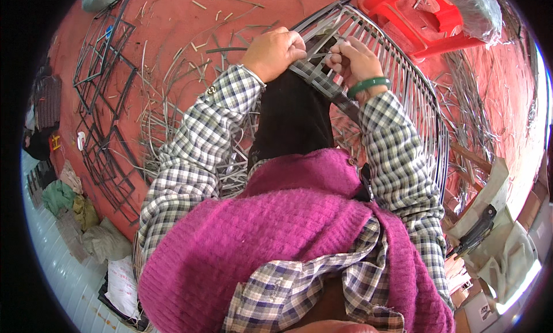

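A dark frame strung with many grey flat strips (403, 65) leans over my lap and stretches off to the right. Along its near end runs a woven band (318, 78) of crossing strips. My left hand (276, 52) is closed at the left end of this band, fingers curled over its edge. On the other side of a small gap, my right hand (356, 61) pinches a thin grey strip (324, 55) between thumb and fingers. A green bangle (368, 85) circles the right wrist. The fingertips of both hands are partly hidden by the curled knuckles.
Loose strips (173, 120) litter the red floor. Bare dark metal frames (109, 160) lie at left. A red plastic stool (403, 16) with clear plastic wrapping (477, 16) stands at the far right. Cloth bundles (60, 197) lie at the left edge; a dark-handled tool (479, 226) rests at right.
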A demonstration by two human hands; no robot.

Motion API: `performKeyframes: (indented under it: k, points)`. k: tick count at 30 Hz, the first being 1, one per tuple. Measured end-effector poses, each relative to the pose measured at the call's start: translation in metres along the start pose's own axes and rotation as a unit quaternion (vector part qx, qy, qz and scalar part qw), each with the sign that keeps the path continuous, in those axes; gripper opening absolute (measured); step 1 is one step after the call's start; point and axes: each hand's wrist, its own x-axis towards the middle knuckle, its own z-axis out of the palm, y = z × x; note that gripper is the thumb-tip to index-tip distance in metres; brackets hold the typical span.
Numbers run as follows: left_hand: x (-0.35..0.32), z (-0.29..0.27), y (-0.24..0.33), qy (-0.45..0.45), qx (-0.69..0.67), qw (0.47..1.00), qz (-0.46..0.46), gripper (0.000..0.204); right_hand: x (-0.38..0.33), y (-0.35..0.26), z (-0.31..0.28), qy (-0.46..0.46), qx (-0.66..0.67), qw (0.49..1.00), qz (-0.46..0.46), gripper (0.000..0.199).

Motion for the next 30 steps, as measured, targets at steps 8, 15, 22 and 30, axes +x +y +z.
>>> performKeyframes:
  k: [8, 15, 22, 30]
  points:
    - [0.003, -0.001, -0.004, -0.058, -0.081, 0.994, 0.031, 0.019, -0.085, 0.023, 0.034, -0.079, 0.066, 0.995, -0.017, 0.016]
    - [0.007, -0.001, -0.006, -0.066, -0.068, 0.992, 0.082, 0.018, -0.091, 0.019, 0.028, -0.086, 0.172, 0.981, -0.018, 0.013]
    - [0.007, -0.001, -0.005, -0.044, -0.057, 0.986, 0.147, 0.018, -0.105, 0.036, 0.033, -0.043, 0.188, 0.98, 0.04, 0.012]
    - [0.008, 0.0, 0.008, -0.068, 0.008, 0.987, 0.144, 0.024, -0.111, 0.022, 0.018, -0.061, 0.177, 0.98, 0.073, 0.012]
